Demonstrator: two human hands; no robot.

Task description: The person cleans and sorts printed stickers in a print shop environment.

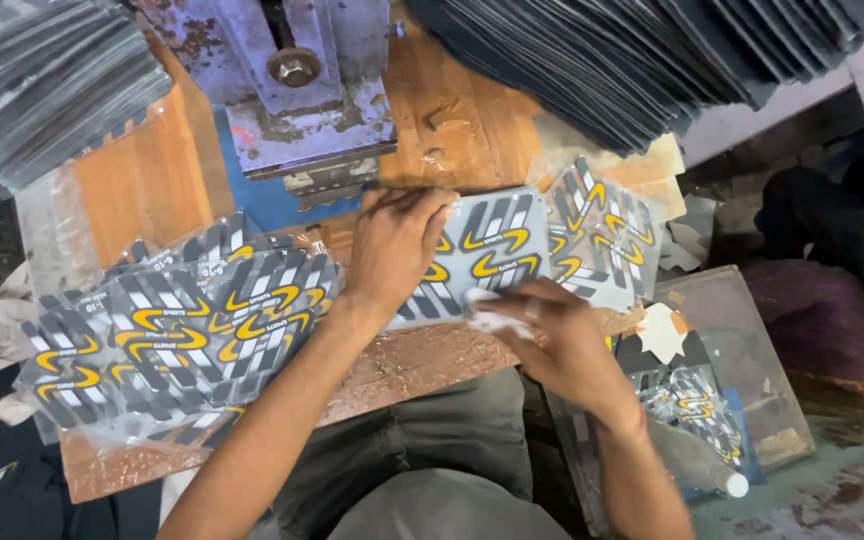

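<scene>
- Here the left hand (pixel 392 245) lies palm down, fingers loosely curled, pressing the upper left corner of a grey printed sheet (pixel 487 250) on the wooden board (pixel 152 190).
- The right hand (pixel 542 335) pinches a small white pad (pixel 497 318) between thumb and fingers at the sheet's lower edge, touching it.
- The sheet bears yellow curved marks and black and white stripes, and sits just below the metal press (pixel 302 90).
- To the left, a loose pile of printed sheets (pixel 182 330) spreads over the board, partly wrapped in clear plastic.
- To the right, more printed sheets (pixel 607 240) overlap the held one.
- Lower right, a shallow clear tray (pixel 752 350) holds printed scraps (pixel 697 405) and a white cut-out piece (pixel 664 332).
- Dark stacked sheets (pixel 632 60) fan across the top right; a grey stack (pixel 42 80) fills the top left.
</scene>
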